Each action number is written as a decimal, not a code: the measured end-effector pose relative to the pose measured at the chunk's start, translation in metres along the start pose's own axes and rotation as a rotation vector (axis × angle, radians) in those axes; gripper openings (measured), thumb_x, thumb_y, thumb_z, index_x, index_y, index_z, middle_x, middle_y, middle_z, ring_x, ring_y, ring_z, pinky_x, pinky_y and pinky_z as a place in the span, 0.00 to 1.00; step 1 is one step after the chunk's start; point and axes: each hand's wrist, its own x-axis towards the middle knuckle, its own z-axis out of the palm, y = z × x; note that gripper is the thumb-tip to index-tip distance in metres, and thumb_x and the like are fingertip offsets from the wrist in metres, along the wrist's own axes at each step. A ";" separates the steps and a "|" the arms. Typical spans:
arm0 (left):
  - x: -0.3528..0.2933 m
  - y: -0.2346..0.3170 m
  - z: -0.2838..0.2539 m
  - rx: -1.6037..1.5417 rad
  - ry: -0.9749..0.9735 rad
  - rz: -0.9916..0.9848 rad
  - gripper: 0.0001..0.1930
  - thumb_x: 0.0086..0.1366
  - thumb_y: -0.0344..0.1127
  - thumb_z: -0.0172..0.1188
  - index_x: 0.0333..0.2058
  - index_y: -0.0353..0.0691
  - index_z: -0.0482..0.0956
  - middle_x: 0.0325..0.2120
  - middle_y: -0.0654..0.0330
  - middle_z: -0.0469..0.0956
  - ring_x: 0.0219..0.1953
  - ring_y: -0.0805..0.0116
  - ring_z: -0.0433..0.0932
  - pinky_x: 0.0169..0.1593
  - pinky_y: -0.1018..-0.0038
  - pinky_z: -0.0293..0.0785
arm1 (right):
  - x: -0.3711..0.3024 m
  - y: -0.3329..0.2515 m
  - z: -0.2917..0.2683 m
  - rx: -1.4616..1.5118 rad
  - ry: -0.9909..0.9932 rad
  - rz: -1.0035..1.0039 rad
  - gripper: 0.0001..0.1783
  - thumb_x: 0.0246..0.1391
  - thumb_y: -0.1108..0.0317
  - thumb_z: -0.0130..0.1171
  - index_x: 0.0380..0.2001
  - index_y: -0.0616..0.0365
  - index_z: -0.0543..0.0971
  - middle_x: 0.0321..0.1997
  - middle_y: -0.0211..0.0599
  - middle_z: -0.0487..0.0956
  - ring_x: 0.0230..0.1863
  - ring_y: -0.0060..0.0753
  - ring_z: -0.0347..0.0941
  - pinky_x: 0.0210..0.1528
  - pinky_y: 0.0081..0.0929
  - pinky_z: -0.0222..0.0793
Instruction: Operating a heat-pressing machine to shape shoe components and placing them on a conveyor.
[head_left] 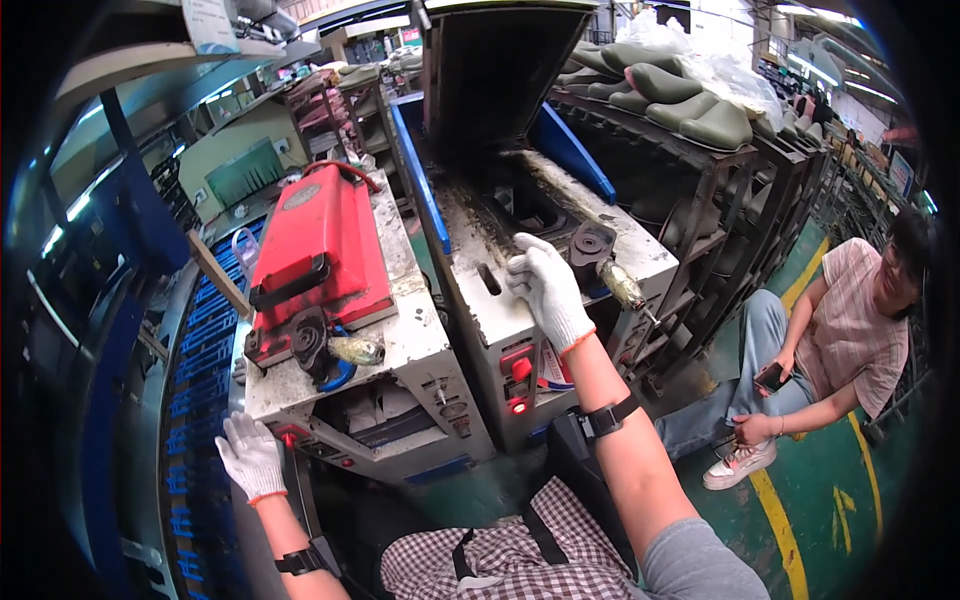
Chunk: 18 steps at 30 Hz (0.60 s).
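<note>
While I am holding my right hand (548, 290) at the white top of the open machine (505, 322), its gloved fingers are bending loosely beside a dark slot (489, 278), and I am not able to tell whether they are gripping anything. My left hand (248, 455) is hanging empty, gloved fingers spread, near a red knob (289, 440) on the front of the red-lidded machine (350, 255). Beyond my right hand, a dark lid (490, 85) is standing raised, while on my right a seated person (850, 330) is holding a phone (772, 376)
</note>
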 end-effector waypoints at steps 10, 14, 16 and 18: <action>0.014 -0.009 -0.029 -0.106 -0.040 0.022 0.22 0.79 0.49 0.52 0.61 0.42 0.78 0.60 0.59 0.80 0.57 0.64 0.81 0.59 0.62 0.77 | 0.007 0.006 -0.016 0.205 0.031 0.073 0.27 0.72 0.60 0.54 0.70 0.53 0.64 0.44 0.41 0.83 0.40 0.35 0.81 0.42 0.32 0.78; 0.015 -0.009 -0.027 -0.041 -0.013 0.017 0.21 0.79 0.48 0.51 0.62 0.44 0.77 0.61 0.60 0.79 0.57 0.65 0.80 0.56 0.63 0.80 | 0.006 0.005 -0.015 0.184 0.037 0.078 0.29 0.72 0.59 0.53 0.72 0.52 0.63 0.45 0.41 0.83 0.41 0.35 0.81 0.44 0.32 0.79; 0.013 -0.009 -0.023 0.121 0.081 0.092 0.20 0.79 0.47 0.52 0.62 0.46 0.78 0.63 0.63 0.78 0.57 0.66 0.79 0.53 0.64 0.82 | 0.005 0.006 -0.015 0.159 0.047 0.068 0.28 0.72 0.58 0.53 0.71 0.52 0.65 0.45 0.40 0.84 0.42 0.35 0.81 0.45 0.34 0.78; 0.008 -0.008 -0.018 0.145 0.070 0.090 0.19 0.79 0.47 0.51 0.62 0.48 0.77 0.62 0.65 0.78 0.57 0.66 0.79 0.54 0.63 0.82 | 0.004 0.006 -0.015 0.139 0.052 0.057 0.28 0.72 0.58 0.53 0.71 0.52 0.65 0.46 0.41 0.83 0.43 0.35 0.81 0.46 0.35 0.78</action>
